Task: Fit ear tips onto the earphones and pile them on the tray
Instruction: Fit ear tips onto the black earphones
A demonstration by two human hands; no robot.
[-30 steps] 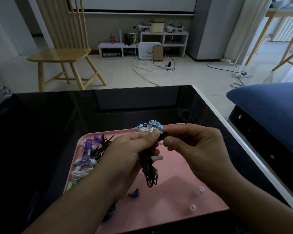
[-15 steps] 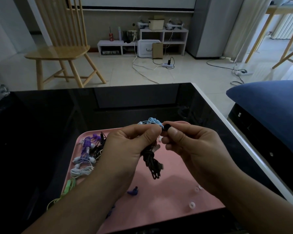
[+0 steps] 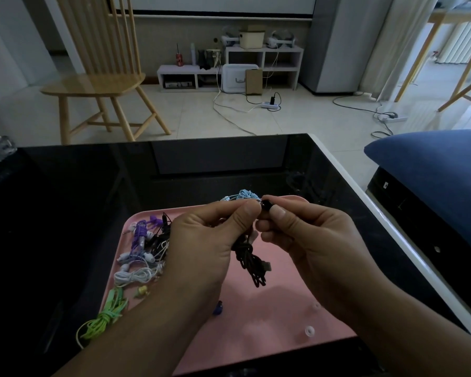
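Both thumbs meet at the middle of the view, above the tray's far half. The left hand pinches one end of the black earphones between thumb and forefinger; the bundled cord hangs from that grip over the pink tray. The right hand pinches a small black piece, probably an ear tip or the bud itself, pressed right against the left thumb. I take this to be the fitting step for this pair, not yet finished.

Toward nine o'clock on the tray lies a heap of purple, white and black earphones. A green set trails off the tray's edge at about eight o'clock, and a light blue bundle sits at twelve, just behind the fingers. Two clear loose tips lie near four o'clock, and a small blue piece at six, so more fitting seems left.

Whether the heaped pairs already carry tips is too small to tell. The joint between bud and tip is hidden by the thumbs, and the forearms cover part of the tray.
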